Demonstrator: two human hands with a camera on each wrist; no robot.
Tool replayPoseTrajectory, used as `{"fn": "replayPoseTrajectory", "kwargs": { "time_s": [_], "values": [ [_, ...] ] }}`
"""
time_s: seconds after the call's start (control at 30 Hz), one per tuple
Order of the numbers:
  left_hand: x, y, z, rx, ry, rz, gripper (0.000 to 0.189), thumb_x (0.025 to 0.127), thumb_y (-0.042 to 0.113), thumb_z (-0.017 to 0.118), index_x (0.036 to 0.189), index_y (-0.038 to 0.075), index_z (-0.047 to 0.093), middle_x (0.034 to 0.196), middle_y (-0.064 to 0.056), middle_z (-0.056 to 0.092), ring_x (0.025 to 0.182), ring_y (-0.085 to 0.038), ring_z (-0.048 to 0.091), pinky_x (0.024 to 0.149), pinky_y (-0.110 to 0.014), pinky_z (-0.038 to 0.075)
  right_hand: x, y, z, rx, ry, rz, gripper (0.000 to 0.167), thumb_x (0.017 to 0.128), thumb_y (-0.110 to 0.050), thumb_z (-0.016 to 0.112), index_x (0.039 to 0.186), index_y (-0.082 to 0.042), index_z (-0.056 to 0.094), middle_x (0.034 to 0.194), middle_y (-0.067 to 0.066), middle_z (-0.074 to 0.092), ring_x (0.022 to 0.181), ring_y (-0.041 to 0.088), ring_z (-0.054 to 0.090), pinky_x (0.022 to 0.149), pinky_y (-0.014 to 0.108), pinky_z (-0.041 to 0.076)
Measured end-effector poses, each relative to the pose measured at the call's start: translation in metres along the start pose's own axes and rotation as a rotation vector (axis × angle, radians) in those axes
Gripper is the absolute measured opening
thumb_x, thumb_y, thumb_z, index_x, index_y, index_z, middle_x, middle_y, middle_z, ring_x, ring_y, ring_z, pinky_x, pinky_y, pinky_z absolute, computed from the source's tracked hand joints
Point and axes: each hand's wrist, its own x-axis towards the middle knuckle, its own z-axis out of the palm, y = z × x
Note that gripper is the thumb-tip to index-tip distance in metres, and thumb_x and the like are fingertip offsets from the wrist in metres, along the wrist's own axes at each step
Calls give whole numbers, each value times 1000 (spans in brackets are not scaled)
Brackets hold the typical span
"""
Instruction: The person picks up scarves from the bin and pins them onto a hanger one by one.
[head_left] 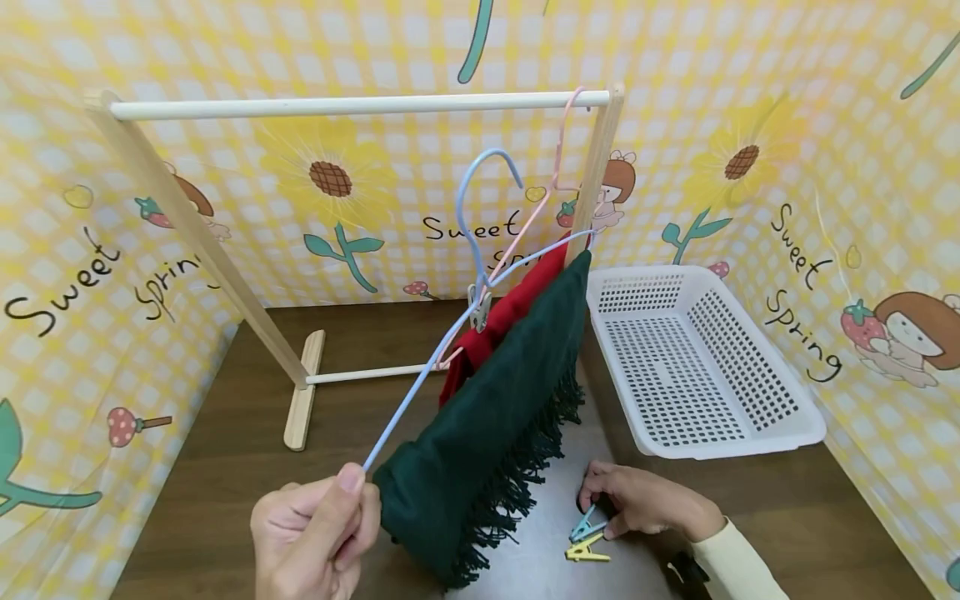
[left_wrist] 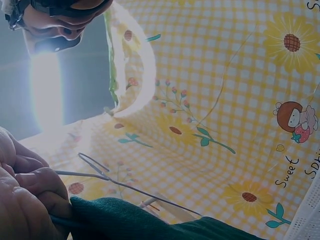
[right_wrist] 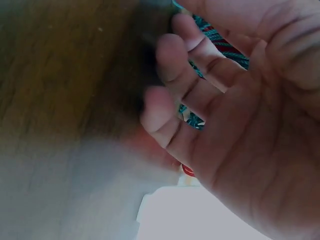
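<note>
My left hand [head_left: 318, 533] pinches the left end of a blue clothes hanger [head_left: 420, 387] between thumb and fingers. Over this hanger drapes a dark green scarf [head_left: 487, 417] with a fringed lower edge; it also shows beside the hand in the left wrist view. Low on the table, my right hand [head_left: 648, 500] has its thumb and fingers around a light blue clothespin [head_left: 587, 525]. A yellow clothespin [head_left: 588, 548] lies just in front of it. In the right wrist view the fingers curl, with most of the pin hidden.
Behind stands a wooden rack with a white top bar [head_left: 337, 107]. A pink hanger [head_left: 558, 158] hooks over its right end, bearing a red cloth [head_left: 480, 342]. A metal clip [head_left: 478, 308] sits by the hangers' middles. At right stands a white perforated basket [head_left: 806, 421].
</note>
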Motion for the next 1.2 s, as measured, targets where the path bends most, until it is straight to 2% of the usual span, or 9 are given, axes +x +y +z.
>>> {"fn": "replayPoseTrajectory", "kwargs": {
  "time_s": [0.2,0.33,0.5,0.67,0.73,0.93,1.07,1.2],
  "values": [
    [-3,0,0,15,0,-9,50,90,-29,13,55,2,31,47,-4,23,36,-9,20,33,-12,14,-3,3,2,-28,79,-89,28,85,-10,81,105,-24,67,103,-9,54,75,-3,47,67,16,46],
    [-4,1,0,38,1,-24,51,90,-29,13,55,4,30,46,-5,24,35,-9,20,33,-13,14,-5,2,3,-30,159,-187,22,91,-11,74,109,-22,67,104,-6,60,85,1,56,74,20,52],
    [-6,1,-1,48,-7,-27,51,91,-29,14,55,4,30,46,-5,25,35,-10,21,33,-13,15,-5,-11,-4,-58,271,-280,24,94,-7,71,114,-18,66,105,-6,66,86,2,59,73,20,52],
    [-5,3,-1,61,-6,-17,51,91,-29,14,54,4,30,45,-5,25,36,-10,21,34,-14,16,-5,-40,-29,-140,373,-398,32,92,-5,72,121,-17,65,113,-6,66,93,8,64,79,25,56],
    [-5,3,0,66,-2,-17,52,91,-29,14,54,4,30,45,-5,25,36,-10,22,34,-14,17,-5,-51,-41,-153,406,-451,33,92,-5,71,122,-16,65,114,-5,66,93,5,64,79,26,57],
    [-5,4,1,70,4,-36,52,91,-28,15,53,4,31,45,-5,25,35,-11,22,34,-14,18,-3,-79,-68,-215,561,-574,30,95,-17,69,125,-13,68,116,0,68,90,4,64,78,15,52],
    [-4,4,1,69,-3,-45,52,92,-28,15,54,4,30,45,-5,25,35,-11,22,33,-14,17,4,-98,-83,-232,690,-710,30,101,-22,61,125,-4,68,114,9,68,87,10,65,74,12,52],
    [-4,3,0,69,-4,-59,52,92,-28,16,54,4,30,45,-5,25,35,-12,22,33,-14,16,14,-116,-99,-249,768,-848,30,103,-19,59,122,3,68,112,16,68,85,15,65,69,13,52]
  ]
}}
